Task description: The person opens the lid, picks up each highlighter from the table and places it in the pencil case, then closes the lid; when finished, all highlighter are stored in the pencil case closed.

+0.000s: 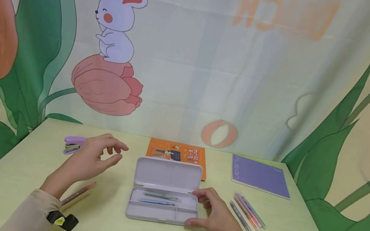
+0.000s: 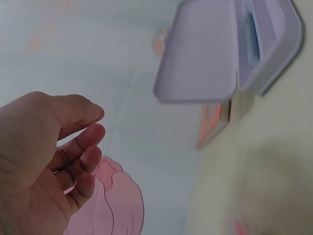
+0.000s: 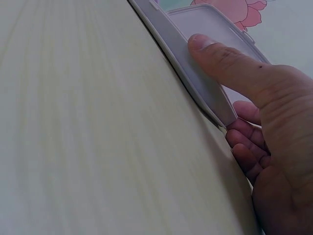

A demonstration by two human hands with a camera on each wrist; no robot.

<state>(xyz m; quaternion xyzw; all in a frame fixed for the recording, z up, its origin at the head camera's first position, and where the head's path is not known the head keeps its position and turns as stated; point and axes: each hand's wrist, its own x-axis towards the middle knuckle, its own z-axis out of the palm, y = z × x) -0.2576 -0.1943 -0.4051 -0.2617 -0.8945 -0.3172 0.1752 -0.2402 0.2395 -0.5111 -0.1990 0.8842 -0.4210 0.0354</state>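
A pale grey-lilac pencil case (image 1: 162, 214) lies on the table with its lid (image 1: 168, 175) raised. Two pens (image 1: 156, 201) are in its long back compartment; the front compartments look bare. My right hand (image 1: 220, 219) grips the case's right end, thumb at the front corner and fingers at the hinge corner. In the right wrist view, the thumb presses the side of the case (image 3: 203, 85). My left hand (image 1: 90, 156) hovers left of the case, fingers loosely bent and holding nothing. In the left wrist view, thumb and fingertips of that hand (image 2: 54, 152) stand apart from the case.
A brown pencil-like stick (image 1: 76, 194) lies beneath the left wrist. Behind that hand is a purple stapler (image 1: 73, 140). An orange book (image 1: 178, 153) lies behind the case, a purple notebook (image 1: 261, 176) at the back right. Several pens (image 1: 249, 213) lie right of the right hand.
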